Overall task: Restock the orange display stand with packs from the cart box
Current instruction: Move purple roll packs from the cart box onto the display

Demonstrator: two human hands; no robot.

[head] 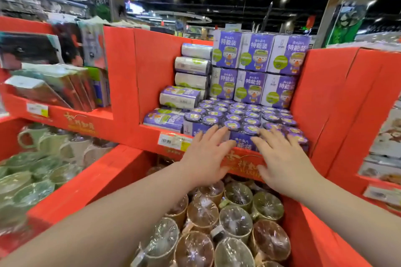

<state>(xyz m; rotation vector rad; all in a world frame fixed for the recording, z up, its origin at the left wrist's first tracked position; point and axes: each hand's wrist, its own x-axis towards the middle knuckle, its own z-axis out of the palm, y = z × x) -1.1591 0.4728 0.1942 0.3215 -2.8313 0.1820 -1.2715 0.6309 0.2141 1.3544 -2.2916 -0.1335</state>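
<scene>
The orange display stand (149, 84) fills the middle of the view. Its shelf holds purple packs: upright ones (253, 69) stacked at the back, some lying sideways (191, 71) on the left, and a low front row (240, 121) seen from above. My left hand (206, 154) and my right hand (282, 158) reach to the shelf's front edge with fingers spread and straight. Their fingertips touch the frontmost purple pack (244, 143) from either side. Neither hand curls round anything. The cart box is out of view.
Below the shelf, a bin holds several plastic-wrapped cups (217, 223). Green and pale mugs (43, 158) fill the bin at left. A higher left shelf carries flat packets (54, 84). A price tag (173, 141) sits on the shelf lip. Another orange stand (379, 158) is at right.
</scene>
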